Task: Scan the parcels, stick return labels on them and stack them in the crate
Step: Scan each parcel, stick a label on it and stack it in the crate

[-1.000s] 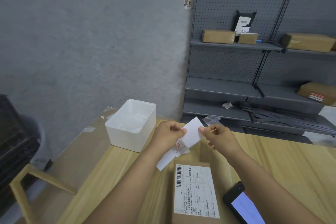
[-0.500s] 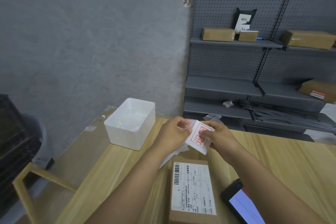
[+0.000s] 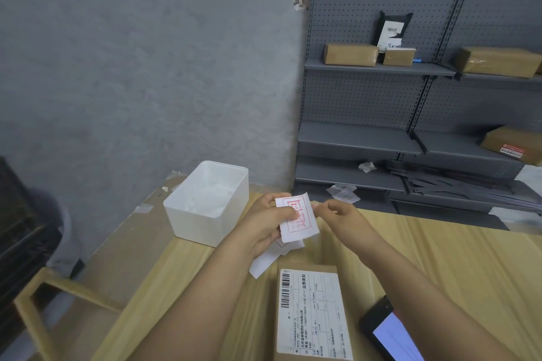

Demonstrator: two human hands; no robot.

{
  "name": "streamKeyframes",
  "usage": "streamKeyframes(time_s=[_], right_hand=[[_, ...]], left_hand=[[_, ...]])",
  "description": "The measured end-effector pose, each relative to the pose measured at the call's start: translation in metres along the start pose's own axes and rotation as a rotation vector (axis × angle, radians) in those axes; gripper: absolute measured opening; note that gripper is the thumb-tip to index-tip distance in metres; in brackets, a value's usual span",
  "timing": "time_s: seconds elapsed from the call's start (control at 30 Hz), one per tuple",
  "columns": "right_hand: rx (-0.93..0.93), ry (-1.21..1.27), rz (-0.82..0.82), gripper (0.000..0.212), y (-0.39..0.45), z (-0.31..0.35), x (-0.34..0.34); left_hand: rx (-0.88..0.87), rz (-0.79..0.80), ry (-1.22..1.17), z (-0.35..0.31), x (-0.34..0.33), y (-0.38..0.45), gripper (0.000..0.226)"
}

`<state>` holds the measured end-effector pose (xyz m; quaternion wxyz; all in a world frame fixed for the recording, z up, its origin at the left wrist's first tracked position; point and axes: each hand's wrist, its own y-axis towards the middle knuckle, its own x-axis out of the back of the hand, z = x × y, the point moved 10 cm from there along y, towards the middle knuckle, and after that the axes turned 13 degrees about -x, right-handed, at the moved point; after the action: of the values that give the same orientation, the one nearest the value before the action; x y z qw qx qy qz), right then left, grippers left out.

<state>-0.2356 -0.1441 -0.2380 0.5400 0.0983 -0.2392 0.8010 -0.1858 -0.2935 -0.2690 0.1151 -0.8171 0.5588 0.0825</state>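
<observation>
- Grey pegboard shelving [image 3: 363,138] is standing behind the wooden table [image 3: 457,258]
- left hand [image 3: 264,228] is pinching a red-stamped return label [image 3: 297,218] above the table; right hand [image 3: 341,215] is pinching its right edge
- cardboard parcel [image 3: 311,313] is lying below them beside a phone [image 3: 384,331]

A brown parcel [image 3: 308,316] with a white barcode label lies flat at the desk's [image 3: 454,258] near edge; a red-stamped return label [image 3: 299,218] is held above it.

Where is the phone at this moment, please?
In the head view, the phone lies on the wooden table at the bottom right, just right of the parcel, partly under the right forearm.
</observation>
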Motion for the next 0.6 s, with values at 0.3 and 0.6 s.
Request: streamKeyframes(time_s=[0.3,0.6], right_hand=[[-0.012,0.043,0.003,0.02,0.011,-0.003,-0.001],[-0.083,0.059,-0.438,0.016,0.02,-0.026,0.06]], left_hand=[[0.001,0.081,0.054,-0.003,-0.001,0.01,0.04],[-0.095,-0.032,0.777,-0.003,0.044,0.026,0.028]])
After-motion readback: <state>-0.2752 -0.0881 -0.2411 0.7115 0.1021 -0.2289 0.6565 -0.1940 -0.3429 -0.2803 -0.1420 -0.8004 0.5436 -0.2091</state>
